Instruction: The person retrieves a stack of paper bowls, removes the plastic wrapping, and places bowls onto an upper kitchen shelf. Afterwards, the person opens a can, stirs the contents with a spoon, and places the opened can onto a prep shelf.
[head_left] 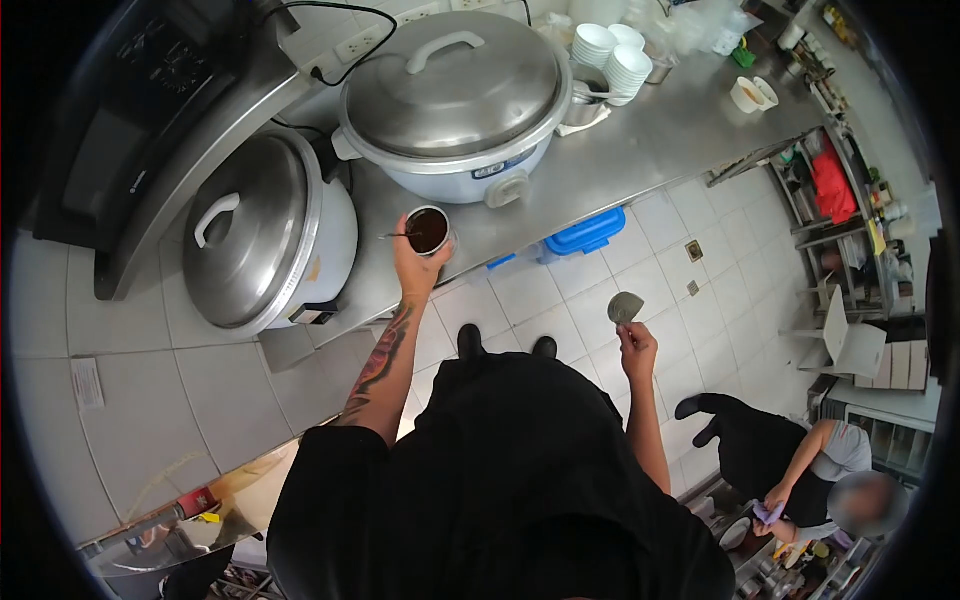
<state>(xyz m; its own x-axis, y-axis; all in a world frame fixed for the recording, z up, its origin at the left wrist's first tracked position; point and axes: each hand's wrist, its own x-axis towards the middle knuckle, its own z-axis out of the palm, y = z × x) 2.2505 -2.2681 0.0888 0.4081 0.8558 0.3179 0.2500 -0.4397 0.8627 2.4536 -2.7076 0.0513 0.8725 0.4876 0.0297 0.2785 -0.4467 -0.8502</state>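
Stainless-steel counter (675,130) with two lidded rice cookers (450,95)

The counter runs left to right across the far side. Both cookers sit on its left part; white bowls (629,75) are stacked just right of the larger one, two small white tubs (746,96) farther right. The pale tiled floor (645,255) bears black shoes (470,342).

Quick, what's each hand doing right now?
Left hand: closed around a white-rimmed round cup with dark brown contents.
Right hand: closed on a flat, rounded, grey-green object, exact kind unclear.
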